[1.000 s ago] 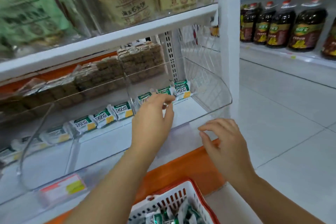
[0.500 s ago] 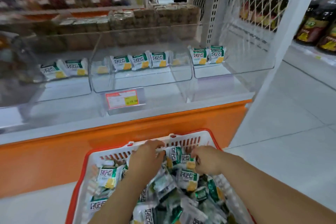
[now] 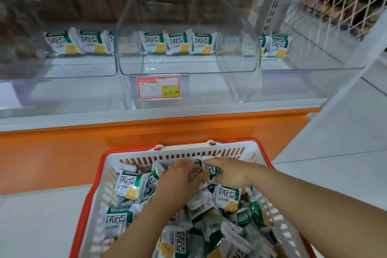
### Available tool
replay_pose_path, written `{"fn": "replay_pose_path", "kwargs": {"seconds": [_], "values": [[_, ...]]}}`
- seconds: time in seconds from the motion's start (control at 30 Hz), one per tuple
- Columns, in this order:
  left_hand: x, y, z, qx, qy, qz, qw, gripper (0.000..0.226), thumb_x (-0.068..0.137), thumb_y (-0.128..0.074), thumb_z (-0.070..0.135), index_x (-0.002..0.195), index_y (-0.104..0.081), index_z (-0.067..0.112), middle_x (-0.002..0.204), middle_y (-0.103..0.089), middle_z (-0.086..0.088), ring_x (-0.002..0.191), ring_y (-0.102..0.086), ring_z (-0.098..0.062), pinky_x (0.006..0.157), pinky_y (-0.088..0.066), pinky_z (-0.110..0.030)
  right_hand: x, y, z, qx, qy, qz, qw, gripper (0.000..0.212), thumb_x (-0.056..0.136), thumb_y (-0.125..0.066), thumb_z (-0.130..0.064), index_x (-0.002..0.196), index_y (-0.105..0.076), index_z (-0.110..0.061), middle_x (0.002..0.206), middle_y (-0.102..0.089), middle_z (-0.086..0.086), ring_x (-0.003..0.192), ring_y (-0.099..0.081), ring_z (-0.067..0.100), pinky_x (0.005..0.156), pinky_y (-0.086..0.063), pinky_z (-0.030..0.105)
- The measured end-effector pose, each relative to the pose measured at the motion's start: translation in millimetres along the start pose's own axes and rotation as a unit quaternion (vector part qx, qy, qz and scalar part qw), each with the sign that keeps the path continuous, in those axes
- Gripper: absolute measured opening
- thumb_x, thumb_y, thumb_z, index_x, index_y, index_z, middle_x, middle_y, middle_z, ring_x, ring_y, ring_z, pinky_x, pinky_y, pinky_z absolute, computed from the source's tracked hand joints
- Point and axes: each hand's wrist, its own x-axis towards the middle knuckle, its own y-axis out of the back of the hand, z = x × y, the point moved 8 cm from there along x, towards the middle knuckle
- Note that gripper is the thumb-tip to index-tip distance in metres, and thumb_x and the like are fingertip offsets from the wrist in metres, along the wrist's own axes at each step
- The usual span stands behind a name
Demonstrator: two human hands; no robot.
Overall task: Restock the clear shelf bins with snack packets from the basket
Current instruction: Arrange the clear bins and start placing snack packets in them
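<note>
Gathering a handful from the red-and-white basket [image 3: 188, 151] at the bottom centre is the step in hand, and it would go best by taking only a few flat snack packets [image 3: 128, 187] at once, so that they can be stood face-out. At the basket's far end the left hand [image 3: 180, 180] has its fingers [image 3: 193, 170] curled down into the pile; whether they have closed on anything I cannot tell. Just to its right, the right hand [image 3: 229, 174] pinches the top edge of a green-and-white packet [image 3: 212, 169] between thumb and forefinger. I would square the packets in both hands before lifting, since the slippery wrappers are likely to slide apart. The basket is heaped with the same packets, lying at all angles. On the shelf across the upper half of the frame, the left clear bin [image 3: 62, 67] has a few packets [image 3: 60, 42] standing along its back wall. The middle bin [image 3: 188, 67], above a price tag [image 3: 158, 87], has a short row [image 3: 178, 41] at the back and a bare front. The right bin [image 3: 303, 63] shows only a couple [image 3: 278, 45]. All three look to have plenty of room in front.
</note>
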Motion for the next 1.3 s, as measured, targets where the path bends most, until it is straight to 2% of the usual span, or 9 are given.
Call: {"fn": "replay_pose_path", "kwargs": {"seconds": [0.1, 0.23, 0.33, 0.53, 0.7, 0.83, 1.0, 1.1, 1.3], "values": [[0, 2, -1, -0.01, -0.014, -0.001, 1.0, 0.031, 0.096, -0.049, 0.04, 0.124, -0.056, 0.031, 0.121, -0.051, 0.007, 0.098, -0.053, -0.016, 0.094, -0.045, -0.036, 8, 7, -4, 0.018, 0.017, 0.053, 0.998, 0.044, 0.101, -0.042, -0.022, 0.145, -0.036, -0.023, 0.155, -0.028, 0.005, 0.137, -0.034, 0.025, 0.109, -0.033, 0.032], [0, 14, 4, -0.056, -0.043, 0.007, 0.997, 0.032, 0.095, -0.054, 0.032, 0.126, -0.055, 0.032, 0.127, -0.043, 0.014, 0.086, -0.053, -0.002, 0.077, -0.042, -0.012, -7, 45, -13, 0.028, 0.059, 0.18, 0.982, 0.026, 0.093, -0.058, -0.033, 0.117, -0.063, -0.025, 0.13, -0.053, -0.002, 0.118, -0.049, 0.018, 0.09, -0.038, 0.028], [-4, 49, 21, -0.085, -0.086, 0.063, 0.991, 0.027, 0.095, -0.056, 0.028, 0.12, -0.057, 0.039, 0.123, -0.044, 0.022, 0.1, -0.047, 0.007, 0.078, -0.034, -0.004, -35, 70, -22, -0.006, 0.111, 0.243, 0.963, 0.014, 0.086, -0.066, -0.033, 0.098, -0.06, -0.038, 0.109, -0.056, -0.008, 0.1, -0.052, 0.013, 0.083, -0.042, 0.03], [-22, 129, 94, -0.219, -0.197, 0.102, 0.95, 0.028, 0.086, -0.055, 0.04, 0.113, -0.057, 0.042, 0.107, -0.064, 0.02, 0.097, -0.062, 0.005, 0.078, -0.051, -0.016, -111, 109, -43, 0.065, 0.199, 0.318, 0.925, 0.035, 0.084, -0.07, -0.028, 0.093, -0.038, -0.041, 0.094, -0.061, -0.018, 0.084, -0.061, -0.001, 0.067, -0.052, 0.027], [-20, 174, 161, -0.181, -0.256, 0.129, 0.941, 0.047, 0.07, -0.053, 0.055, 0.114, -0.039, 0.065, 0.106, -0.05, 0.041, 0.094, -0.057, 0.012, 0.072, -0.05, -0.012, -171, 171, -52, 0.124, 0.255, 0.424, 0.86, 0.041, 0.068, -0.072, -0.04, 0.095, -0.042, -0.035, 0.093, -0.067, -0.023, 0.089, -0.062, -0.005, 0.072, -0.05, 0.015], [-2, 207, 198, -0.151, -0.295, 0.225, 0.916, 0.038, 0.081, -0.065, 0.039, 0.102, -0.041, 0.06, 0.096, -0.052, 0.036, 0.083, -0.056, 0.01, 0.07, -0.047, -0.012, -200, 213, -50, 0.075, 0.286, 0.496, 0.817, 0.036, 0.074, -0.073, -0.03, 0.099, -0.047, -0.03, 0.098, -0.064, -0.02, 0.095, -0.059, -0.004, 0.074, -0.05, 0.019], [44, 218, 228, -0.169, -0.297, 0.244, 0.908, 0.036, 0.085, -0.068, 0.028, 0.107, -0.048, 0.049, 0.098, -0.057, 0.028, 0.083, -0.063, 0.0, 0.075, -0.054, -0.024, -188, 263, -20, 0.093, 0.283, 0.5, 0.813, 0.028, 0.081, -0.072, -0.013, 0.094, -0.05, -0.026, 0.09, -0.061, -0.013, 0.067, -0.061, 0.002, 0.057, -0.046, 0.017], [83, 230, 227, -0.212, -0.256, 0.252, 0.909, 0.029, 0.091, -0.061, 0.026, 0.118, -0.053, 0.034, 0.102, -0.06, 0.015, 0.073, -0.06, 0.007, 0.071, -0.05, -0.015, -166, 295, 8, 0.119, 0.253, 0.505, 0.817, 0.031, 0.08, -0.072, -0.008, 0.089, -0.049, -0.027, 0.094, -0.062, -0.008, 0.067, -0.065, 0.014, 0.06, -0.051, 0.028], [158, 216, 203, -0.207, -0.12, 0.156, 0.958, 0.048, 0.093, -0.053, 0.042, 0.139, -0.041, 0.037, 0.144, -0.044, 0.007, 0.126, -0.047, -0.019, 0.104, -0.042, -0.038, -94, 341, 49, 0.018, 0.142, 0.504, 0.852, 0.032, 0.078, -0.075, -0.011, 0.094, -0.05, -0.022, 0.093, -0.055, -0.005, 0.083, -0.052, 0.014, 0.064, -0.038, 0.013]]}}
